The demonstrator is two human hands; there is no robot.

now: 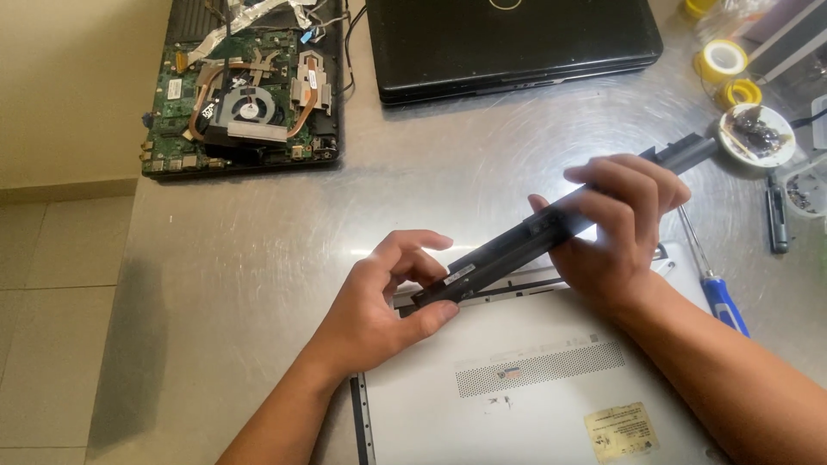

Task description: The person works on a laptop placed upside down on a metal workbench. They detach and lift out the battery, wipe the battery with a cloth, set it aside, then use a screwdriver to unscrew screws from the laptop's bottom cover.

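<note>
A long black laptop battery bar (517, 245) is held tilted above the rear edge of a silver laptop (534, 405) that lies bottom up on the metal table. My left hand (388, 297) pinches the bar's lower left end between thumb and fingers. My right hand (624, 220) wraps around its middle, and the upper right end sticks out past my fingers. The laptop's underside shows a vent grille and a yellowish label.
An opened laptop with a bare green circuit board and fan (245, 99) lies at the back left. A closed black laptop (508, 39) sits at the back. A blue-handled screwdriver (719, 297), yellow tape rolls (722, 60) and a small white dish (756, 133) are at the right.
</note>
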